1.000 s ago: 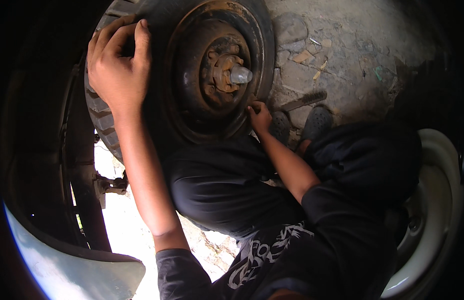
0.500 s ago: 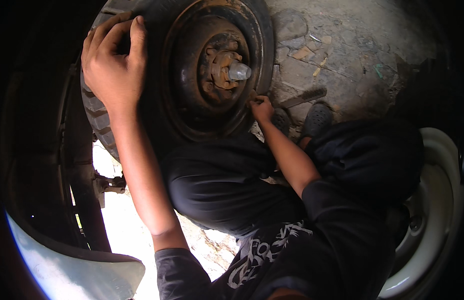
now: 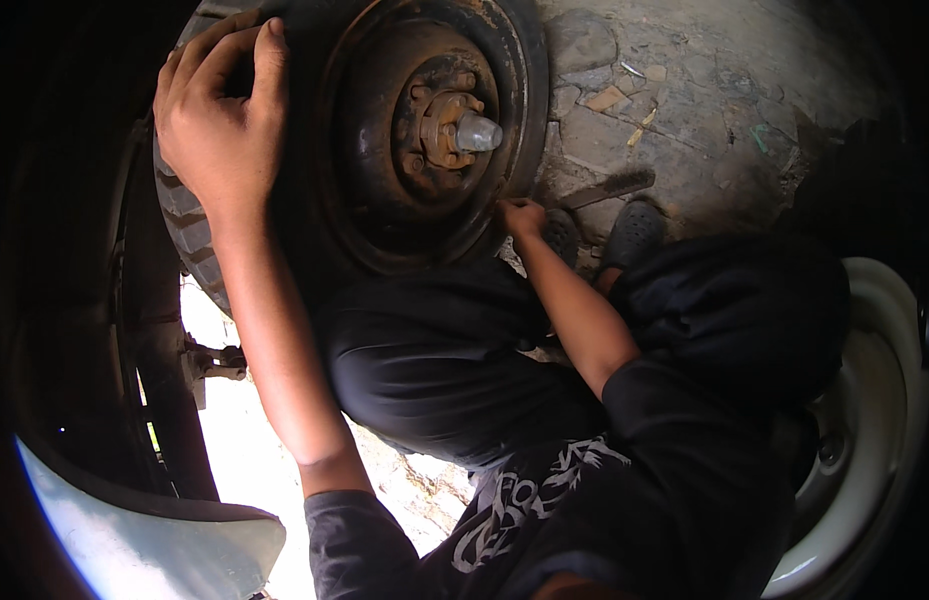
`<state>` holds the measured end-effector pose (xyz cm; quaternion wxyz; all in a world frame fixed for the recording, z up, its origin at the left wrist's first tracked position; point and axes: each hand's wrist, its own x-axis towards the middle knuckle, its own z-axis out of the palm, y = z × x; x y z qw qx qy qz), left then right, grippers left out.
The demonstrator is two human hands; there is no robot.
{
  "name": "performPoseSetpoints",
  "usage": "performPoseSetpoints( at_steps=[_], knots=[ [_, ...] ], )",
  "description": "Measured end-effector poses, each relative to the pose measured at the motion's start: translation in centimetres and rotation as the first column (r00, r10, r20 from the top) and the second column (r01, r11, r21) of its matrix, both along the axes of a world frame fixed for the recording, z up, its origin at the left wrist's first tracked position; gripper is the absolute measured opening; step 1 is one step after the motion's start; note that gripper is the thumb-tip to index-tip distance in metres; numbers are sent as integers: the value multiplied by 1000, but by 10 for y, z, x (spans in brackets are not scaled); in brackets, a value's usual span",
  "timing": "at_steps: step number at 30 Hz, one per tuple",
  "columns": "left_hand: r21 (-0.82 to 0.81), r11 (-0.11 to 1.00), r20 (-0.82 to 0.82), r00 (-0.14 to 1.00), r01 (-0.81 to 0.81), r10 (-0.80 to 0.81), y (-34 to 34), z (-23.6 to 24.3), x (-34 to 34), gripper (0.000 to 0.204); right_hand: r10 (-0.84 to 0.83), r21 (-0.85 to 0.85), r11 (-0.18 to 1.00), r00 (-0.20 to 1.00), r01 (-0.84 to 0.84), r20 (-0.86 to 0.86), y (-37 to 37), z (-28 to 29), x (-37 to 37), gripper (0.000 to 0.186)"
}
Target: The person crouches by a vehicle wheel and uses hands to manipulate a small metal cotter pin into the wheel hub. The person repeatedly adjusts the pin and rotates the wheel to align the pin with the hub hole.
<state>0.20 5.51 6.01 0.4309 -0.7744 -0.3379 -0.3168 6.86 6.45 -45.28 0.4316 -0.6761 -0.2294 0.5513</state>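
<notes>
Black tyre [image 3: 189, 225], rusty hub [image 3: 439, 110], white rim [image 3: 874, 400].
</notes>
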Motion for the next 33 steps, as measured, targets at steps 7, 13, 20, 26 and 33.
performPoseSetpoints(
  at_steps=[7, 13, 20, 26, 33],
  knots=[
    [-48, 998, 6, 999, -31, 31, -3, 0, -2, 27, -145, -79, 989, 912, 123, -383, 10, -2, -5, 32],
    [-137, 987, 77, 992, -86, 97, -6, 0, 5, 29, -190, -151, 979, 866, 134, -462, 7, 6, 2, 32],
    [-103, 989, -47, 994, -105, 101, -3, 5, -5, 30, -366, -102, 928, 832, 357, -417, 24, -14, -17, 34],
    [-147, 984, 55, 992, -105, 114, -5, 2, -1, 30, -600, -157, 791, 700, 591, -388, 75, -10, -21, 41],
    [-32, 998, -116, 992, -47, 43, -2, -2, -6, 29, -513, 86, 849, 852, 521, -104, 98, 0, 6, 67]
  ],
)
